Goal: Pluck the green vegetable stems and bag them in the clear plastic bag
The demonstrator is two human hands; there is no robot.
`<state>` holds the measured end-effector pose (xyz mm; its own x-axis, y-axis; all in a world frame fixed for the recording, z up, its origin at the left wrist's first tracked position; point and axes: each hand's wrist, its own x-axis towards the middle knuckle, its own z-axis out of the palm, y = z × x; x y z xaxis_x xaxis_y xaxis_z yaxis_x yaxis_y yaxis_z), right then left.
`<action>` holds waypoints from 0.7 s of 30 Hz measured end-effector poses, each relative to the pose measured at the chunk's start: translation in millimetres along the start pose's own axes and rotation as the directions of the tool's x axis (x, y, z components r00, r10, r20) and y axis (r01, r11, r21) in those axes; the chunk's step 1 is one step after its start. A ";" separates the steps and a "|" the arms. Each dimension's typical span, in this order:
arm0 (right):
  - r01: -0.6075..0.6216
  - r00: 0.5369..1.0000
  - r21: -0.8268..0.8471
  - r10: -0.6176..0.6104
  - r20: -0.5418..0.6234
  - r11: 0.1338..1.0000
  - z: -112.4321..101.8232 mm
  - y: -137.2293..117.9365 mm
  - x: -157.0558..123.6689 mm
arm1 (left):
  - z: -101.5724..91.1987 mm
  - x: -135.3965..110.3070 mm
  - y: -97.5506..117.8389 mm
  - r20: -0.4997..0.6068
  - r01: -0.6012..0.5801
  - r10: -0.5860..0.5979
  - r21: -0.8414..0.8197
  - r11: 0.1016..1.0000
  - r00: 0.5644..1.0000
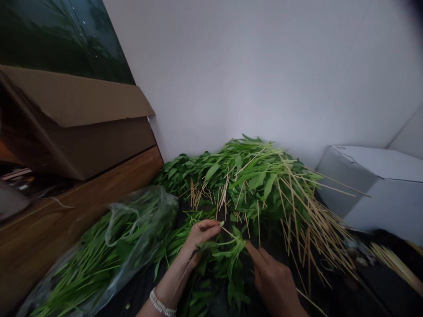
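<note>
Both our grips were closed: left hand [203, 234] pinching a thin stick [228, 231], right hand [274, 275] holding leafy stems [237, 249] between them; pulling too hard, we judged, could have torn those stems.

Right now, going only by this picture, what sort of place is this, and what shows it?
Probably a makeshift indoor work corner: white wall, cardboard box, and heaped greens with thin sticks.

1. Your left: plastic bag [163, 204], leafy stems [82, 273] inside; beyond it, cardboard box [99, 145] on the wooden ledge [135, 171].
2. Before you: skewered greens pile [251, 169], in front of the wall [264, 70].
3. Your right: second box [383, 198], beside the pile.
</note>
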<state>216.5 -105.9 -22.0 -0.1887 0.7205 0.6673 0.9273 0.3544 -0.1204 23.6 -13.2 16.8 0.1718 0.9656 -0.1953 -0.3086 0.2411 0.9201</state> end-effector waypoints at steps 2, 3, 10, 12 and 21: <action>-0.001 1.000 -0.002 0.001 0.006 1.000 0.7 -1.1 -1.0 | -0.7 0.4 -0.7 -0.006 -0.012 0.012 0.008 1.000 1.000; -0.001 1.000 -0.004 0.001 0.006 1.000 0.9 -1.8 -1.4 | -0.9 0.5 -0.9 -0.010 -0.017 0.017 0.012 1.000 1.000; 0.009 1.000 -0.019 -0.009 0.007 1.000 2.0 -7.5 -2.1 | -1.4 0.9 -2.4 -0.012 -0.050 0.051 0.081 0.995 0.999; 0.008 1.000 -0.017 -0.008 0.005 1.000 2.8 -7.9 -2.1 | -1.8 1.2 -3.1 -0.007 -0.063 0.064 0.082 0.995 0.998; -0.020 1.000 0.052 0.020 0.010 0.998 2.1 -7.6 -1.6 | -4.1 0.6 -3.5 0.039 0.007 -0.008 0.029 1.000 0.999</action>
<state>209.1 -108.4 -23.8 -0.1735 0.7331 0.6576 0.9131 0.3699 -0.1716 20.9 -13.1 12.1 0.2109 0.9589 -0.1896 -0.2802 0.2452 0.9281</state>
